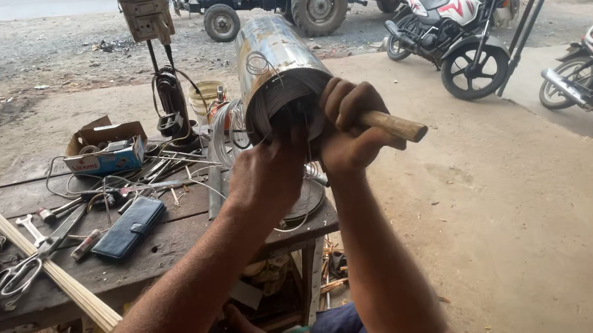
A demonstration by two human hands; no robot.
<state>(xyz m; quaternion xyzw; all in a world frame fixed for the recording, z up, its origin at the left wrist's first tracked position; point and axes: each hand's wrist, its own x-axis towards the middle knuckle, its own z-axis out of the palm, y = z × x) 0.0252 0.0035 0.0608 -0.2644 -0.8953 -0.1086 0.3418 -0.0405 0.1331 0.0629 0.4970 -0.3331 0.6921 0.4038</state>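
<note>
Right hand (353, 123) grips wooden handle (396, 126), head hidden | left hand (266, 175) fingers hidden behind cylinder (279, 75)

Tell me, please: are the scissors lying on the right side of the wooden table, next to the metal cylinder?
No. The scissors lie near the table's left end, far from the metal cylinder.

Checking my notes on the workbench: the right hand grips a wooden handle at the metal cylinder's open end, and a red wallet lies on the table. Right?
Not quite: in the head view the wallet is dark blue, not red. The right hand does grip the wooden handle at the metal cylinder.
</note>
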